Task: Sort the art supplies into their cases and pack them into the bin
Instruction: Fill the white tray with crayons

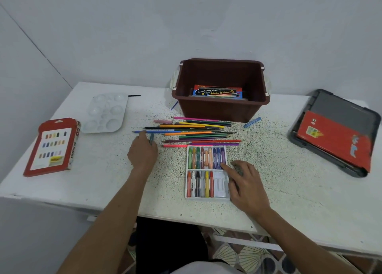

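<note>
The left hand [142, 149] held a small teal crayon [151, 139] between thumb and fingers beside the loose pencils [198, 132], while the right hand [246, 182] lay open, fingertips on the white crayon tray [224, 195] near its empty slots. I judged that a push from that hand could slide the light tray. A blue crayon [252, 122] beside the brown bin [221, 110] could be forgotten.

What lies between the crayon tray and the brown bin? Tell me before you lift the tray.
The loose coloured pencils lie spread on the table directly between the crayon tray and the brown bin. They lie flat, so lifting the tray over them should clear them. Inside the bin, a water colour box already rests on the bottom.
</note>
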### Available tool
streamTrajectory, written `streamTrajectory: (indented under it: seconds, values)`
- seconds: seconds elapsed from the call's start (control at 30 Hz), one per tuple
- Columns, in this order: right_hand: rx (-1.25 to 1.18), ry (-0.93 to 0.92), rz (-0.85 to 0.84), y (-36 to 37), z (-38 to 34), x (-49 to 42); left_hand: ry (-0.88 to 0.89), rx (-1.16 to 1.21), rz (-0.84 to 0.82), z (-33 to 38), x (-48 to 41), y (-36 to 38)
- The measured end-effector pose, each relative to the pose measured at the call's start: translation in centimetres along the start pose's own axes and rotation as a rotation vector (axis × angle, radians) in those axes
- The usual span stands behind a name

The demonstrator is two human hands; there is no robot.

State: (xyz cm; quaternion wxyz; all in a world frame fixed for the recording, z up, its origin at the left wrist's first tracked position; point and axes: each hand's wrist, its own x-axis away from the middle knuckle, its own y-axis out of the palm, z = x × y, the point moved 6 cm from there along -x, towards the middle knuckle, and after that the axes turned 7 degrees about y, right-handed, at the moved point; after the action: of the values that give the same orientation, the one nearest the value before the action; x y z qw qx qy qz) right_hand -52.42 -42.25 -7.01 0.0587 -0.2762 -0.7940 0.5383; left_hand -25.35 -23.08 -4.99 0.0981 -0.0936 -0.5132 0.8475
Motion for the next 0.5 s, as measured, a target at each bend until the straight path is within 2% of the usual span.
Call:
streamTrajectory:
  seconds: [0.1, 0.2, 0.33, 0.5]
  values:
    - [-0.006, -0.006, 0.006, 0.1, 0.0, 0.0, 0.014, 0.141, 0.0, 0.8, 0.8, -0.6]
    - [-0.011, -0.008, 0.009, 0.0, -0.1, -0.1, 0.09, 0.418, -0.061, 2.8, 2.4, -0.4]
    - [-0.013, -0.005, 0.009, 0.0, -0.2, -0.1, 0.241, 0.629, -0.269, 6.4, 5.6, 0.6]
    - [-0.004, 0.003, -0.003, 0.0, -0.1, -0.1, 0.315, 0.674, -0.524, 9.7, 10.7, 2.0]
